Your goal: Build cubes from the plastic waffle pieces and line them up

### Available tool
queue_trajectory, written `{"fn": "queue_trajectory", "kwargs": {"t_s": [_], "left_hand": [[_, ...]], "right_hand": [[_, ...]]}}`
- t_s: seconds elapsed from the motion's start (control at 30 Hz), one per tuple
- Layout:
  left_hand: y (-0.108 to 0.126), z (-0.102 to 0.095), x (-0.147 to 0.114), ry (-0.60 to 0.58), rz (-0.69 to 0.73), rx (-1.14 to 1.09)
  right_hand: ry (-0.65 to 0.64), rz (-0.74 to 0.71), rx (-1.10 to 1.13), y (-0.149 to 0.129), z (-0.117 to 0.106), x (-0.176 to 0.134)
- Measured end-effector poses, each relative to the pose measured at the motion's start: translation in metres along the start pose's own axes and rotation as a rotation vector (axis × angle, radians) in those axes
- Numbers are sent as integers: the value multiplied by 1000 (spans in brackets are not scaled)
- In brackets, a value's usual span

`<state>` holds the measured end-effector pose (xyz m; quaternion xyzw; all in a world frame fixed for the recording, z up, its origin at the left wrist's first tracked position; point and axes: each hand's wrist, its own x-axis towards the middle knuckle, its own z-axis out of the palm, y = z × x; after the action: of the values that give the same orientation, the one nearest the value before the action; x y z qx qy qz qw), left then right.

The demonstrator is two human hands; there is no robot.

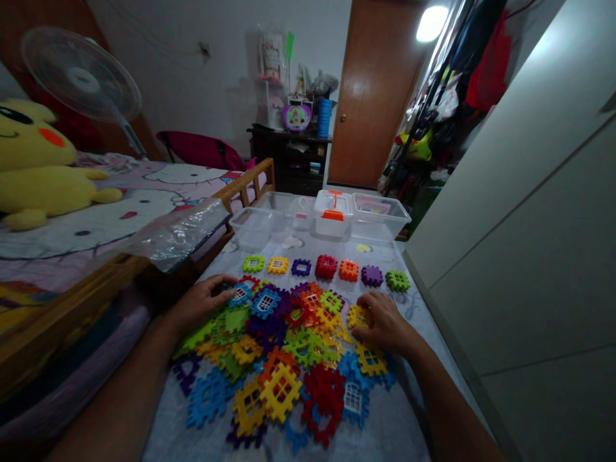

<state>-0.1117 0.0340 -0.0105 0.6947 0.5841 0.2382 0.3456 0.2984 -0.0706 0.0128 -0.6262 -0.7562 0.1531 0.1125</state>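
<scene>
Across the blue-grey cloth (380, 423) spreads a heap of interlocking plastic building tiles (308, 346) in several colours, some with window grids. At the heap's left edge, my left hand (206, 298) has its fingers closed on a blue window tile (240, 294). My right hand (385, 323) pinches a yellow tile (359, 316) at the right edge. Another yellow window tile (371, 359) lies just below that hand. Behind the heap runs a row of separate tiles, among them a red one (326, 267), an orange one (349, 270) and a purple one (372, 275).
Clear plastic bins (255, 228) and a lidded box with orange clips (333, 215) stand at the far end. A wooden bed rail (240, 186) borders the left, with a yellow plush toy (43, 173) beyond it. A white cabinet (529, 256) flanks the right.
</scene>
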Motion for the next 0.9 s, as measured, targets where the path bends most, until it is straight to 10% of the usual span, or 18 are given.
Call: {"fn": "queue_trajectory", "kwargs": {"t_s": [0.9], "left_hand": [[23, -12, 1, 188, 324, 460]], "right_hand": [[7, 17, -76, 0, 4, 0]]}}
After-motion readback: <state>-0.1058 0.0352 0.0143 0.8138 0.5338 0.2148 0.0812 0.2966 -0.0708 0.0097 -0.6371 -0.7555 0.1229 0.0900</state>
